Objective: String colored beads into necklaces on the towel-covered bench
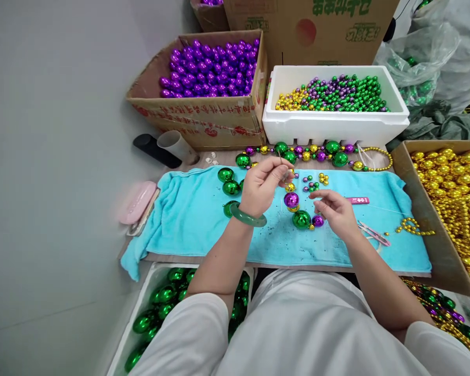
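In the head view, the bead string [291,200] lies near the middle of the blue towel [203,230], which covers the worktop [227,155]. Above the towel, the left hand [262,183] pinches a thin needle-like piece [281,158] between its fingers. The right hand [337,211], over the towel's right half, has its fingers loosely bent, and I see nothing between them. The shiny beads seem light, stiff and slippery, perhaps easily dented; the best hold is probably gently around the large green bead [301,219].
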`<state>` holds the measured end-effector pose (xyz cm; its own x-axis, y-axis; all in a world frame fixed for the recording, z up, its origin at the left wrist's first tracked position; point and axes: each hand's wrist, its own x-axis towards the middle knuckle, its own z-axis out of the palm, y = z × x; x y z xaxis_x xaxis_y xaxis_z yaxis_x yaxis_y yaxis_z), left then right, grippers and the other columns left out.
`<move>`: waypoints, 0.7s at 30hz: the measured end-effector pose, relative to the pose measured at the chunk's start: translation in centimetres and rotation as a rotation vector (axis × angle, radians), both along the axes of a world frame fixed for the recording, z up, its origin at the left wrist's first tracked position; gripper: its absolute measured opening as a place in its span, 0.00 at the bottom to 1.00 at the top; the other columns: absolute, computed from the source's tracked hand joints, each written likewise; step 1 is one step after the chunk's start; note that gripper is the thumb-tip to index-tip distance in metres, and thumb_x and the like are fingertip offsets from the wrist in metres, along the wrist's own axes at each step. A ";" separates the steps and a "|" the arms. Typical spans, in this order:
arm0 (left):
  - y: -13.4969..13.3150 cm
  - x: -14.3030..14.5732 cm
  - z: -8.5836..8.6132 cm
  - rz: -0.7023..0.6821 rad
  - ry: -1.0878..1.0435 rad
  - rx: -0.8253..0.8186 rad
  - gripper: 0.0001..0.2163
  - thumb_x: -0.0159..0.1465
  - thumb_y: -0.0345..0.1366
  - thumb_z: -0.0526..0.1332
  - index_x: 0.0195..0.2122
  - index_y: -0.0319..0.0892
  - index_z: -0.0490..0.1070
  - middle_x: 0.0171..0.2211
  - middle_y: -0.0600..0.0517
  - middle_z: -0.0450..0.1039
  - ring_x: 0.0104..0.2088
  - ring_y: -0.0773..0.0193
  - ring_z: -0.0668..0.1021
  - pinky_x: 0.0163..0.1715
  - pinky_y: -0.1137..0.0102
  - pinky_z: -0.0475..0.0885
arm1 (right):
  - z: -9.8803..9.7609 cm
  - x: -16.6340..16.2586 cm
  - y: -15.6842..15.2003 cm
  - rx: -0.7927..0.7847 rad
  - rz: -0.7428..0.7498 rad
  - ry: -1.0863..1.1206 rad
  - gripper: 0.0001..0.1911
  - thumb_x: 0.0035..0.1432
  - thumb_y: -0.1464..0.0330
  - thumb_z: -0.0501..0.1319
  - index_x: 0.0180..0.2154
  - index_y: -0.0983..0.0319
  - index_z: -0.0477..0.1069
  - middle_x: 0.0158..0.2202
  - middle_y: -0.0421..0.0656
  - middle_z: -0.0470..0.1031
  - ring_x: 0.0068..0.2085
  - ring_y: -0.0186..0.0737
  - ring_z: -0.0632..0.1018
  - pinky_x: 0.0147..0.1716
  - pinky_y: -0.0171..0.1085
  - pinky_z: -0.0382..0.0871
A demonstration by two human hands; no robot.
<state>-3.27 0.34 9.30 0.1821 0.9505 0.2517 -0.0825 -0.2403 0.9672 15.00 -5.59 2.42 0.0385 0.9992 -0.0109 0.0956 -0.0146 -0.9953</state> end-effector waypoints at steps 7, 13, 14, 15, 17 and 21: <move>-0.8 -0.4 2.2 -0.011 -0.050 0.123 0.10 0.62 0.43 0.62 0.36 0.41 0.74 0.27 0.53 0.74 0.27 0.68 0.78 0.24 0.74 0.74 | 2.9 -2.9 1.8 0.104 0.188 0.080 0.08 0.52 0.63 0.64 0.33 0.60 0.76 0.33 0.42 0.77 0.26 0.32 0.71 0.27 0.35 0.66; -1.0 -1.2 2.6 0.030 -0.119 0.134 0.09 0.62 0.42 0.62 0.36 0.42 0.74 0.27 0.54 0.73 0.28 0.67 0.78 0.23 0.75 0.73 | 3.5 -3.4 2.4 0.254 0.304 -0.117 0.05 0.55 0.66 0.62 0.29 0.60 0.74 0.31 0.41 0.76 0.34 0.36 0.74 0.35 0.37 0.68; -1.0 -1.3 2.7 0.034 -0.135 0.134 0.09 0.62 0.42 0.62 0.37 0.43 0.74 0.28 0.53 0.74 0.29 0.67 0.79 0.25 0.74 0.74 | 3.6 -3.4 2.6 0.243 0.287 -0.123 0.05 0.56 0.66 0.61 0.29 0.60 0.73 0.31 0.41 0.76 0.33 0.35 0.74 0.34 0.37 0.68; -0.8 -1.3 2.6 0.037 -0.150 0.129 0.10 0.62 0.42 0.62 0.39 0.43 0.75 0.30 0.52 0.74 0.31 0.66 0.79 0.28 0.73 0.74 | 3.7 -3.3 2.8 0.229 0.265 -0.110 0.06 0.57 0.66 0.60 0.30 0.60 0.73 0.30 0.41 0.76 0.31 0.34 0.73 0.33 0.35 0.67; -0.5 -1.2 2.2 0.020 -0.152 0.096 0.13 0.60 0.42 0.64 0.45 0.45 0.74 0.36 0.51 0.76 0.39 0.63 0.79 0.37 0.69 0.75 | 3.9 -3.2 3.3 0.193 0.225 -0.024 0.07 0.58 0.64 0.59 0.32 0.60 0.71 0.30 0.40 0.77 0.25 0.30 0.70 0.27 0.33 0.66; 0.1 -0.5 -0.9 -0.174 0.026 -0.031 0.23 0.52 0.36 0.70 0.50 0.46 0.71 0.43 0.49 0.74 0.48 0.58 0.76 0.48 0.65 0.71 | 4.5 -2.8 4.3 0.104 0.185 0.208 0.12 0.55 0.58 0.62 0.33 0.60 0.67 0.26 0.37 0.74 0.18 0.25 0.64 0.16 0.28 0.58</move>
<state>-3.74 0.40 8.42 0.3511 0.9113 0.2153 -0.0949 -0.1942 0.9764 12.17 -1.34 6.97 -0.1368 0.9852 0.1036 -0.1194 0.0874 -0.9890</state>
